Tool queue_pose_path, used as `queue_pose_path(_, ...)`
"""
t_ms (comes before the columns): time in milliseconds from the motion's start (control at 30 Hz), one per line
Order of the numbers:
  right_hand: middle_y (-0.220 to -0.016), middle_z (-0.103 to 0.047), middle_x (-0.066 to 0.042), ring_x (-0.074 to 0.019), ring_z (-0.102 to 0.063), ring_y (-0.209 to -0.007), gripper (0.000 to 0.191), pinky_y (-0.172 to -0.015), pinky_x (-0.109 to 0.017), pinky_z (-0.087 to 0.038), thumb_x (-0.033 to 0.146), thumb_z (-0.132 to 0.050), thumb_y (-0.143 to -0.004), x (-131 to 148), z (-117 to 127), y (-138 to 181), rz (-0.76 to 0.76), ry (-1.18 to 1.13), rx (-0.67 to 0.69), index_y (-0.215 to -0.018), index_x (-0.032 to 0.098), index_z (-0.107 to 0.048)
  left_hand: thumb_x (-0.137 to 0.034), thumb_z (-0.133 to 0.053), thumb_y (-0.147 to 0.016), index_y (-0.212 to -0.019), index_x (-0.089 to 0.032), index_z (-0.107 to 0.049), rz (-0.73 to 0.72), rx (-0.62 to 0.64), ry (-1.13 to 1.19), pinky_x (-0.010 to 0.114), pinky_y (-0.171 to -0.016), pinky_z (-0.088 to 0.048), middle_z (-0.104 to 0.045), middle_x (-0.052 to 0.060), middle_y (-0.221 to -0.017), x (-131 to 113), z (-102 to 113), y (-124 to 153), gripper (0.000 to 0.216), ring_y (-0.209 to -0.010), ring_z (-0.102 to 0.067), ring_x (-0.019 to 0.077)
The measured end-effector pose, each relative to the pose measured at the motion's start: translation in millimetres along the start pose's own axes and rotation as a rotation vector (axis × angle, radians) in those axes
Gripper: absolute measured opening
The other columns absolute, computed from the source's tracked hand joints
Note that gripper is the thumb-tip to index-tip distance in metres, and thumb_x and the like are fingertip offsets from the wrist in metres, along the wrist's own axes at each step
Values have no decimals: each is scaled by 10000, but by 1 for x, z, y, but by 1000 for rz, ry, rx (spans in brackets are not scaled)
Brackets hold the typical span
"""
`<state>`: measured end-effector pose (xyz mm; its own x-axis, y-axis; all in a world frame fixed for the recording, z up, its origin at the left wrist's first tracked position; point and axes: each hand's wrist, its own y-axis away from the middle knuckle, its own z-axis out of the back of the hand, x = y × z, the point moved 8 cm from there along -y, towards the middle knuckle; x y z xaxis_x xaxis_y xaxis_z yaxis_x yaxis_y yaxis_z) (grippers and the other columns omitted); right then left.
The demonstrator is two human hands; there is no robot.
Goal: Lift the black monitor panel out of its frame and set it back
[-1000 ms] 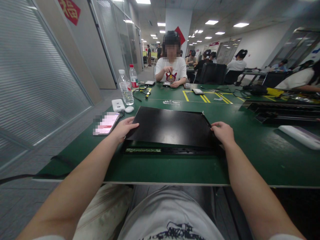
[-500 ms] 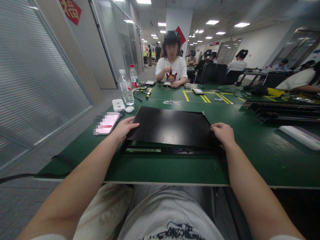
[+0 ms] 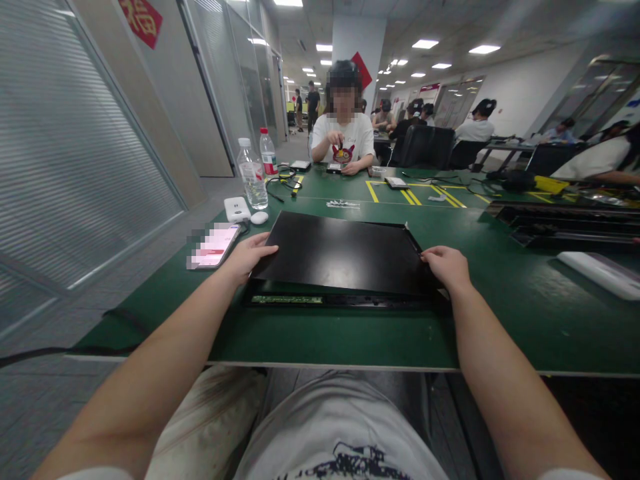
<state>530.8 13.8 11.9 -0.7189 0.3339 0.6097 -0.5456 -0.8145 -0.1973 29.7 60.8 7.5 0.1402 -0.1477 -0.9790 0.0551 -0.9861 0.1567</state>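
A large flat black panel (image 3: 345,253) lies on the green table (image 3: 525,313), its near edge raised a little over a black frame with a green circuit strip (image 3: 287,301) showing underneath. My left hand (image 3: 246,257) grips the panel's left edge, fingers curled over it. My right hand (image 3: 447,267) grips the panel's right edge, thumb on top.
A phone (image 3: 214,246) lies left of my left hand, with a white charger (image 3: 236,209), a white mouse-like object (image 3: 259,218) and two water bottles (image 3: 251,175) behind it. A person (image 3: 343,133) sits opposite. Black frames (image 3: 565,223) and a white bar (image 3: 600,273) lie to the right.
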Motion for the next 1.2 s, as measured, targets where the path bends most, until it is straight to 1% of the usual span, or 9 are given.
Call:
queue_pose_path(100, -870, -784, -83, -263, -706, -880, 194, -806, -346, -521, 260, -639, -744, -1, -1, 0, -7, -2, 2, -812, 224, -817, 0, -825, -645, -1122, -151, -778, 9, 4, 3, 293, -776, -650, -843, 97, -1021, -1, 0, 0, 503, -880, -806, 241)
queue_pose_path(233, -851, -783, -76, -263, -703, -871, 180, -804, -348, -522, 283, -656, -734, -3, -2, -2, -1, -20, -4, -801, 230, -815, -6, -836, -636, -1153, -139, -770, 6, 18, 13, 283, -757, -648, -840, 105, -1048, -1, -1, 0, 538, -850, -805, 228)
queue_pose_path(367, -814, -781, -74, -267, -703, -853, 151, -785, -349, -526, 287, -675, -697, -6, -1, -4, -12, -40, -23, -755, 236, -805, -19, -860, -620, -1187, -136, -766, 7, 11, 13, 292, -767, -648, -838, 112, -1043, -1, 1, 0, 587, -867, -807, 241)
queue_pose_path(533, -792, -781, -64, -263, -703, -838, 151, -778, -346, -529, 291, -664, -670, -6, 0, -4, -9, -64, -35, -723, 238, -794, -1, -834, -644, -1166, -142, -773, 16, 8, 17, 303, -776, -652, -840, 105, -1025, -1, 0, 1, 544, -877, -809, 247)
queue_pose_path(700, -810, -785, -65, -264, -700, -861, 171, -800, -353, -522, 276, -645, -683, -5, 0, -2, -29, -67, -9, -746, 233, -798, 23, -822, -649, -1122, -152, -777, 0, -4, 12, 286, -797, -652, -844, 98, -1045, -1, -1, 1, 506, -926, -809, 243)
queue_pose_path(900, -806, -772, -74, -262, -699, -855, 143, -799, -355, -516, 261, -657, -719, -2, 1, 1, -56, -67, 1, -745, 226, -793, 27, -829, -652, -1089, -167, -781, -9, -13, -4, 292, -819, -657, -835, 98, -1138, -1, 0, 2, 480, -1006, -803, 262)
queue_pose_path(1033, -785, -761, -70, -263, -697, -839, 140, -791, -356, -516, 261, -663, -718, -3, 2, 2, -67, -70, 2, -748, 229, -796, 24, -838, -637, -1113, -161, -782, -9, -9, -11, 310, -847, -654, -839, 102, -1077, -1, -1, 3, 514, -1003, -803, 270)
queue_pose_path(1200, -727, -739, -58, -258, -691, -810, 137, -797, -362, -519, 263, -650, -707, -3, 2, 2, -64, -94, 1, -726, 235, -782, 0, -816, -661, -1097, -170, -790, -21, 6, -20, 309, -824, -655, -844, 82, -1039, -4, -3, 3, 469, -960, -807, 264)
